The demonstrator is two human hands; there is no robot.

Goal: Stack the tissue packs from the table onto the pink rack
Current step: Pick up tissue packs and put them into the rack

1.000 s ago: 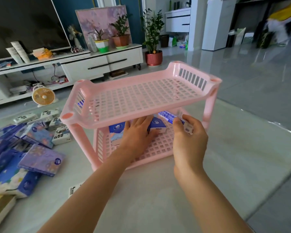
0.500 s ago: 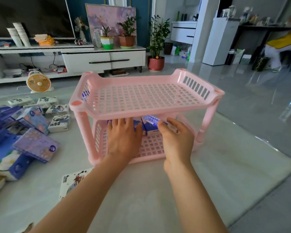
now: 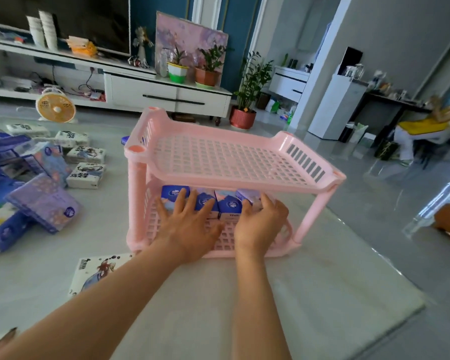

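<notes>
Straight ahead in the head view, the pink rack (image 3: 137, 193) stands on the pale bench (image 3: 322, 294), its 2 perforated shelves joined by corner posts. On the lower shelf a row of blue tissue packs (image 3: 227, 203) stands side by side, printed faces toward the camera. The left hand (image 3: 190, 224) reaches in under the upper shelf with its fingers straight and spread wide, their tips resting against the packs at the left of the row. The right hand (image 3: 263, 222) is just beside it, fingers curled over the top of the rightmost pack (image 3: 248, 195) and thumb against its near face, so it grips that pack at the row's right end. Left of the rack, more packs lie loose on the bench: a purple pack (image 3: 44, 201) tilted against a heap of blue ones, and several white packs (image 3: 86, 175) beyond it. 1 more white printed pack (image 3: 96, 271) lies flat just beside the left forearm. Farther back, an orange fan (image 3: 55, 108) stands before a white TV cabinet (image 3: 166, 94) that carries 2 potted plants (image 3: 208, 71).
</notes>
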